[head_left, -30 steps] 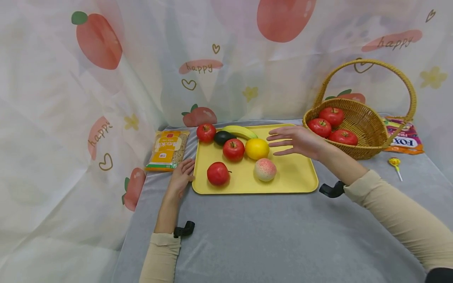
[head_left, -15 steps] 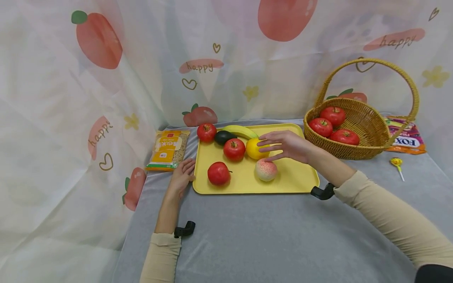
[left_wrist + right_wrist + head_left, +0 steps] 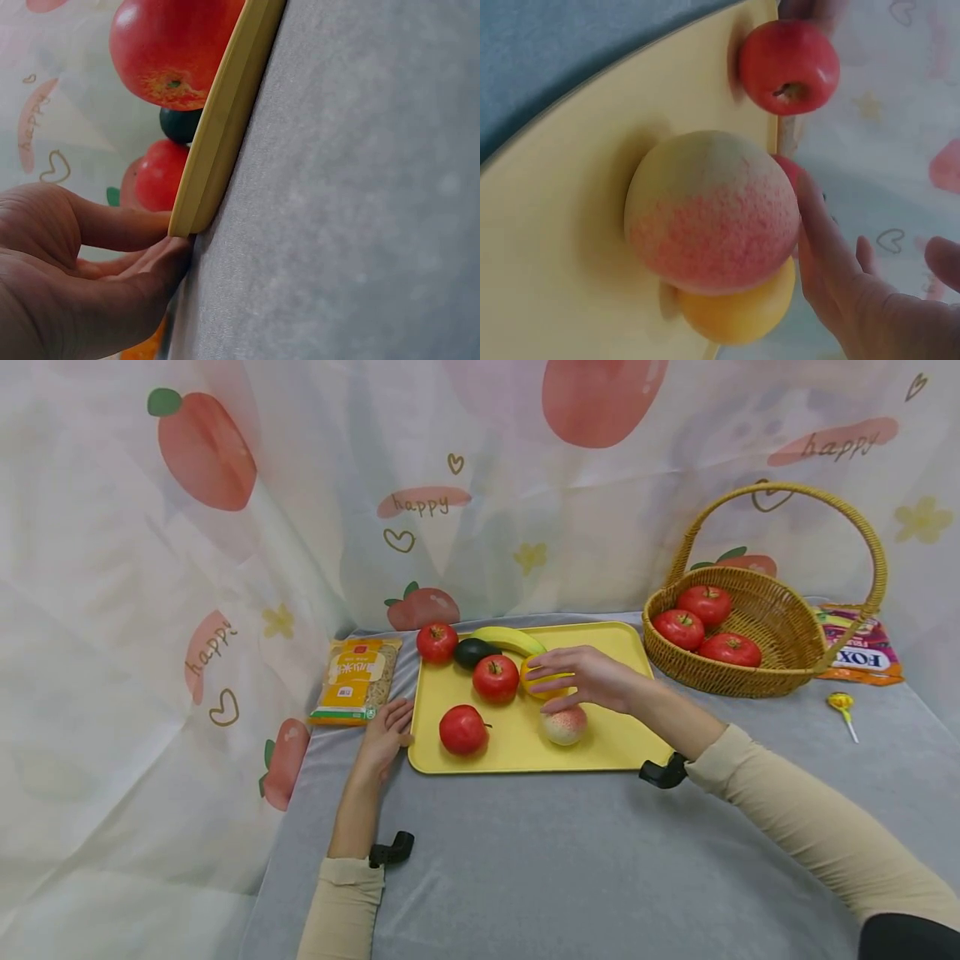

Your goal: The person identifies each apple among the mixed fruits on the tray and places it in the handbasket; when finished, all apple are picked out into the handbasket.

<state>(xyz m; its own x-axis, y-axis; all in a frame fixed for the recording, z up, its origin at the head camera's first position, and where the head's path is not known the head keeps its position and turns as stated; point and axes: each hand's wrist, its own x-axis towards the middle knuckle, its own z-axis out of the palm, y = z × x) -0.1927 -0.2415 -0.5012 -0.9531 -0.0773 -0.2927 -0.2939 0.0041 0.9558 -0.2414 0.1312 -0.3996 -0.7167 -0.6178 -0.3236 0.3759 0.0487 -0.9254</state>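
At the left edge of the yellow tray [image 3: 630,743], my left hand [image 3: 386,739] holds the rim; in the left wrist view, thumb and fingers [image 3: 142,274] meet at the tray's corner. My right hand [image 3: 600,681] hovers over the tray with spread, slightly bent fingers, holding nothing. Its fingers overlap a yellow round fruit [image 3: 534,683] and the top of a pink-and-cream peach [image 3: 566,727]. In the right wrist view the peach [image 3: 712,214] fills the middle, with the fingers just beside it. A red apple [image 3: 462,730] lies at the tray's front left.
Toward the tray's back left sit a banana [image 3: 510,639], a dark avocado-like fruit [image 3: 474,652] and two red apples [image 3: 495,678]. A wicker basket [image 3: 780,681] holding three red apples stands right, near a candy bag [image 3: 862,647] and a lollipop [image 3: 842,706]. A grain bag [image 3: 356,681] lies left.
My right hand has moved left and slightly down, from beside the yellow fruit to over it and the peach. The left hand stays at the tray's edge.
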